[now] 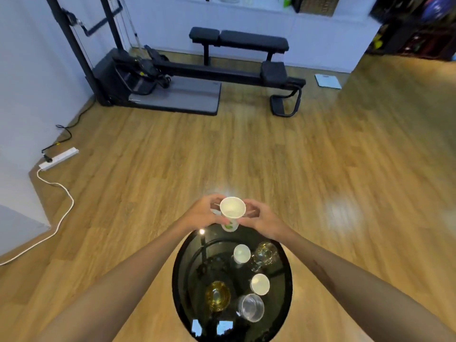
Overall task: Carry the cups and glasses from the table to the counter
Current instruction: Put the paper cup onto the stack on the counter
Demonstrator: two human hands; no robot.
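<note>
**Both hands holding a paper cup above the far edge of the table**

The person is holding a white paper cup point(232, 212) with both hands just past the far rim of a round black glass table point(181, 280). The left hand point(204, 213) is curling its fingers around the cup's left side, and the right hand point(261, 218) is pinching it from the right, so both are closed on the same cup. The cup is standing upright, its open mouth facing the camera, a green mark showing low on its wall.

Five vessels are sitting on the table: a white cup point(241, 253) near the far side, a clear glass point(265, 254) just beside it, another white cup point(259, 284) nearer, an amber glass point(217, 296) to the left and a clear tumbler point(251, 307) closest. A black weight bench point(239, 41) is standing across the wooden floor.
</note>
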